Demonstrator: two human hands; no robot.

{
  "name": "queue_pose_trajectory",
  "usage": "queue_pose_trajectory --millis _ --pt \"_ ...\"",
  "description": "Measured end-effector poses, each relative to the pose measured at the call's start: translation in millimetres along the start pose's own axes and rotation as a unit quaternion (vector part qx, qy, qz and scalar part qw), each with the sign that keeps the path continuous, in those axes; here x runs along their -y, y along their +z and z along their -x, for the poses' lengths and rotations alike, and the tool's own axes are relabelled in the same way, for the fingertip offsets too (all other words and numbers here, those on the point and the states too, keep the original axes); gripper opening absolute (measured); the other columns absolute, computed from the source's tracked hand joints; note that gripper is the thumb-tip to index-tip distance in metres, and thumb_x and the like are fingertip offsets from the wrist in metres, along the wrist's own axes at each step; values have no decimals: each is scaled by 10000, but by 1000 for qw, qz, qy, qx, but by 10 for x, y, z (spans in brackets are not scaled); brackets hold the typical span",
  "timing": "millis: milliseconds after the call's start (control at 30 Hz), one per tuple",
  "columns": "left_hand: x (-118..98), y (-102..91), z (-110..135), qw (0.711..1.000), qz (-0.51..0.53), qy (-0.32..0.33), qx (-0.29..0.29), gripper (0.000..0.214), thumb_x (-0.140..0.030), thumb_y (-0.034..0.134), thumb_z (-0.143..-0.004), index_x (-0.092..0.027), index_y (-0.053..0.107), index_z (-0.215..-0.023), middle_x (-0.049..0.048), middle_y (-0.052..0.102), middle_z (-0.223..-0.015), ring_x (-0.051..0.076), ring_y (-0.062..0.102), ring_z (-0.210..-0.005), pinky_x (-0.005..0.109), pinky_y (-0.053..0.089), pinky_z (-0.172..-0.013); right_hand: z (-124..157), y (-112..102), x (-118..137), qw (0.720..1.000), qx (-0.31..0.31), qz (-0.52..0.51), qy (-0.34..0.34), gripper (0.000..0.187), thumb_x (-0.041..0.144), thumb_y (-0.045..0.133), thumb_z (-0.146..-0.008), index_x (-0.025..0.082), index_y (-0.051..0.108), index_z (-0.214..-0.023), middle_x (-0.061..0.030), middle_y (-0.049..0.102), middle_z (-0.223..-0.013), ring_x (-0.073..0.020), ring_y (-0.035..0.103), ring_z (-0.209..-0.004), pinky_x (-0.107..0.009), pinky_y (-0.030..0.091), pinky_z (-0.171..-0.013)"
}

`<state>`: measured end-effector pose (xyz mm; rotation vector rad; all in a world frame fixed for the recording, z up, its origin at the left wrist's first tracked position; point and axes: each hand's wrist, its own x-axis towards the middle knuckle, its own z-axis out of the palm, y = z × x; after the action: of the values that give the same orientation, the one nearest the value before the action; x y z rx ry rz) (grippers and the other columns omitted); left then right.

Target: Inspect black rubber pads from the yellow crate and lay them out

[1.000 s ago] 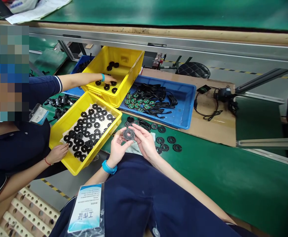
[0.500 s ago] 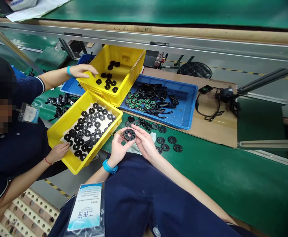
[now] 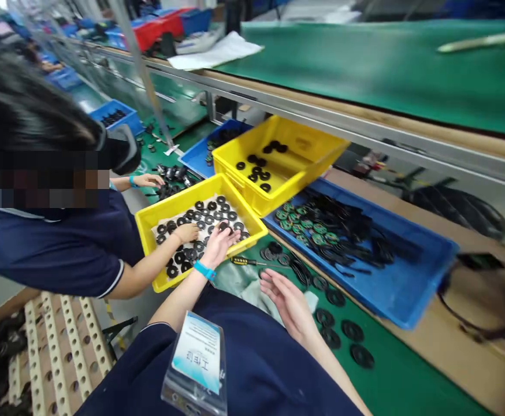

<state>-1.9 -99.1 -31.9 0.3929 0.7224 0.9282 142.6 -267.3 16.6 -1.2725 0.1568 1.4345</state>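
My left hand reaches into the near yellow plastic tray, its fingertips pinching a black perforated disc over a stacked layer of similar discs. My right hand lies open on the green mat, with nothing in it, close to loose black discs. A co-worker's hand rests on the discs in the same tray, just left of my left hand. A small screwdriver with a yellow-and-black handle lies between the tray and my right hand.
A second yellow tray holding some black discs stands behind the near one. A blue tray holds black cables and green circuit boards to the right. A metal rail runs behind them, and the co-worker sits at the left.
My view has swung and tilted. My hands have parted: the left went into the near tray, and the right opened away from the disc. The co-worker's raised hand left the far tray.
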Motion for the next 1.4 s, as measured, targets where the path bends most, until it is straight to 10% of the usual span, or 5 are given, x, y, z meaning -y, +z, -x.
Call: queue_pose_trajectory --millis 300,1200,1400 --pt "-315 -731 -421 996 17 74 -44 743 -171 798 -749 -233 483 -1418 86 571 -1246 129 571 -766 260 463 -706 -113 -56 -10 997 -51 22 46 989 380 966 -320 17 605 -1166 -147 676 -1062 -175 645 -844 -233 584 -713" --pt "-325 -806 -471 994 46 76 -59 669 -262 628 -792 -198 422 -1425 149 613 -1141 134 526 -658 260 417 -643 -136 -103 -43 995 -72 32 60 613 348 966 -320 136 767 -859 -102 697 -953 -171 649 -820 -224 592 -716" --pt "-315 -728 -427 980 -18 170 -98 606 -293 780 -802 -185 447 -1297 103 537 -1235 222 664 -954 381 507 -917 -112 -113 -27 995 -78 29 63 608 330 968 -315 125 767 -852 -110 700 -953 -178 653 -822 -226 591 -718"
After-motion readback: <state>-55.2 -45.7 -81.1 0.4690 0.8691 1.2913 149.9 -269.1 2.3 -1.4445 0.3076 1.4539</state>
